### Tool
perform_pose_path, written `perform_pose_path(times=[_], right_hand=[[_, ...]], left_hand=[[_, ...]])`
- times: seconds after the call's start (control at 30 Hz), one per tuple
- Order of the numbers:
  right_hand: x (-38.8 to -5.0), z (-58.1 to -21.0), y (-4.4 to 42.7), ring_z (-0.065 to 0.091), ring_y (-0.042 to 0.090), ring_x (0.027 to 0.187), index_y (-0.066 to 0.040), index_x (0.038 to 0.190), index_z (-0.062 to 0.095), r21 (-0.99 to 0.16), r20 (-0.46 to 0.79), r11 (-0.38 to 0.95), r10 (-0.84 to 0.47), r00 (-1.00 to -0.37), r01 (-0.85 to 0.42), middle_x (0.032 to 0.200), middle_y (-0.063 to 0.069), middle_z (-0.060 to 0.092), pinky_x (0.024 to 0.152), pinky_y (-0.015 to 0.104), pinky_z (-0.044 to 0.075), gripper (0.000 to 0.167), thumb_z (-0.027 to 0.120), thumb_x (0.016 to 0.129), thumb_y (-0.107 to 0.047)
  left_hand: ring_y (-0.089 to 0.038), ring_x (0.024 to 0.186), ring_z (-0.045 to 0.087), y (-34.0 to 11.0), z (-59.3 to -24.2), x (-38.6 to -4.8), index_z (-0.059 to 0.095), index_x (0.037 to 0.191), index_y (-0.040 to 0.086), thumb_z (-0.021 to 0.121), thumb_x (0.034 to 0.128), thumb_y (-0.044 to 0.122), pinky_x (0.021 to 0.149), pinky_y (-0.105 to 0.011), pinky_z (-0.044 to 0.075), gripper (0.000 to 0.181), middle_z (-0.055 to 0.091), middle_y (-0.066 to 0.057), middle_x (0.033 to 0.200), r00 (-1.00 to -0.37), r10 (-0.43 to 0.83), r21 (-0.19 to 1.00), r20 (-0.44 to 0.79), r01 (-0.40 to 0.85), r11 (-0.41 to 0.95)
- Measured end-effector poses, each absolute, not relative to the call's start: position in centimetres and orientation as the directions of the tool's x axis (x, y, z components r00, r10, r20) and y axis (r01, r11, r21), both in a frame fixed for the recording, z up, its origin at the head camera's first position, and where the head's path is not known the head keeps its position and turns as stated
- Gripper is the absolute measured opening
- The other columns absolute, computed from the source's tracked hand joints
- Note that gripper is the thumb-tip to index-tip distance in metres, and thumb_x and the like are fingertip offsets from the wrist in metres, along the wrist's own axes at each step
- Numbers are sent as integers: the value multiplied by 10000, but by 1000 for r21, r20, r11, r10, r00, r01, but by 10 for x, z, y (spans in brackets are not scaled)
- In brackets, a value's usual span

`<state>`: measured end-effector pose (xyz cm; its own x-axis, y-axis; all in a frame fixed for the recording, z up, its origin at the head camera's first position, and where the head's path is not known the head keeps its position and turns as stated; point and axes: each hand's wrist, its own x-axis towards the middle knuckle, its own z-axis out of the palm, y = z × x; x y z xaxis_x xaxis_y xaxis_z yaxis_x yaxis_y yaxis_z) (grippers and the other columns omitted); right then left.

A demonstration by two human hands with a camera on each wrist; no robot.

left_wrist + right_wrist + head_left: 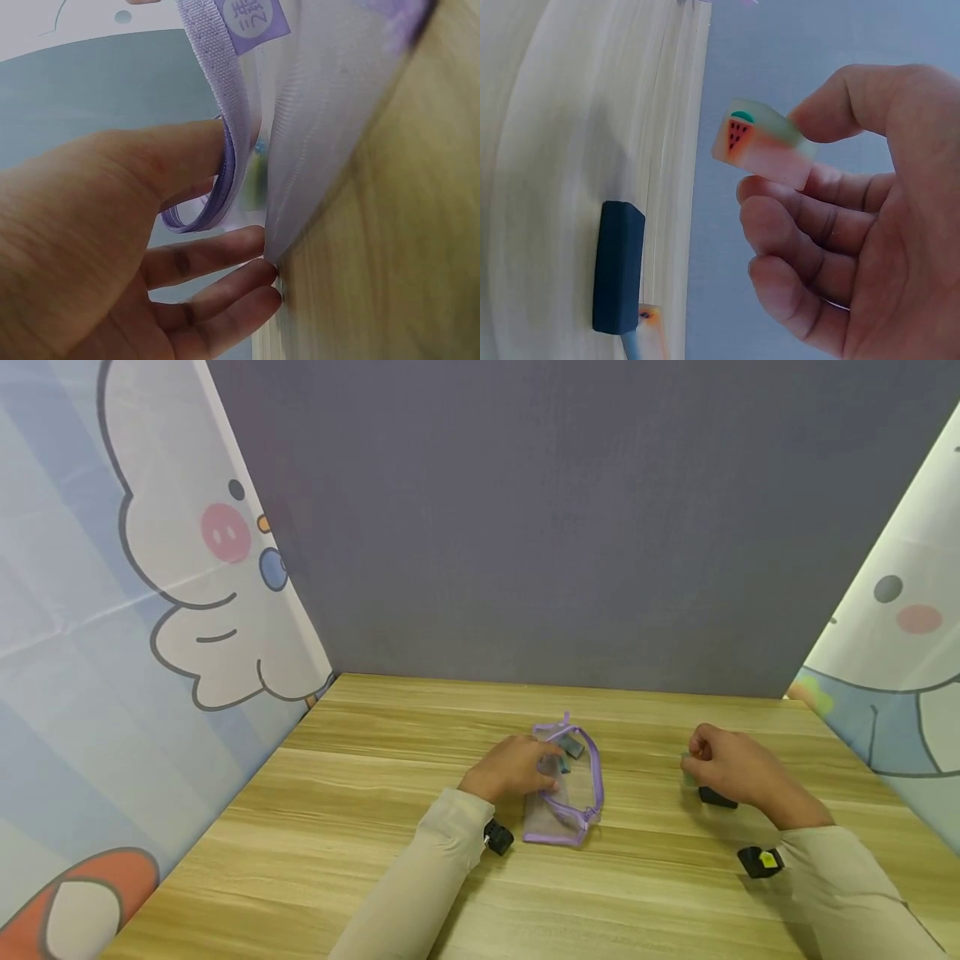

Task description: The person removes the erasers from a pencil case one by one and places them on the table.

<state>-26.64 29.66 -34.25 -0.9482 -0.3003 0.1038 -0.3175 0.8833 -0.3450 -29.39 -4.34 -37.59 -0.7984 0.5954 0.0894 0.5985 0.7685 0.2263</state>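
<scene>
A purple-edged mesh zip pouch [551,821] lies on the table with its zipper open. My left hand [513,767] holds the pouch's zipper edge [234,112], thumb and fingers on either side of it. Small bluish-grey blocks [572,746] sit in the pouch, and a green one shows blurred through the mesh. Over to the right, my right hand [738,768] pinches a small translucent pink-and-green eraser [761,146] printed with a watermelon slice, raised above the table. Near that hand a black block [619,266] rests on the table.
Beside the black block lies another pale eraser [652,330] with an orange print, partly hidden. The wooden table [375,760] meets a grey panel [562,527] at the back. Cartoon-printed curtains [67,693] stand at both sides. A wrist camera [498,837] hangs at my left cuff.
</scene>
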Motion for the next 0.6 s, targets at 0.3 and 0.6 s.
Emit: perform_pose_path(times=[0.3, 0.6], right_hand=[[-266, -340, 302, 585, 115, 634, -66, 939, 549, -355, 69, 883, -303, -950, -308, 743, -62, 654, 577, 334, 410, 217, 617, 961, -271], [-266, -341, 308, 545, 130, 605, -77, 915, 558, -347, 59, 888, -302, -951, -303, 682, -79, 630, 574, 334, 396, 193, 615, 957, -257]], left_hand=[[-188, 1223, 580, -43, -376, -293, 649, 1360, 241, 761, 905, 356, 1019, -334, 456, 482, 638, 42, 1328, -813, 576, 243, 83, 577, 780], [-182, 1204, 589, -43, -376, -293, 662, 1344, 236, 767, 900, 336, 999, -325, 465, 467, 644, 36, 1318, -813, 574, 260, 92, 576, 775]])
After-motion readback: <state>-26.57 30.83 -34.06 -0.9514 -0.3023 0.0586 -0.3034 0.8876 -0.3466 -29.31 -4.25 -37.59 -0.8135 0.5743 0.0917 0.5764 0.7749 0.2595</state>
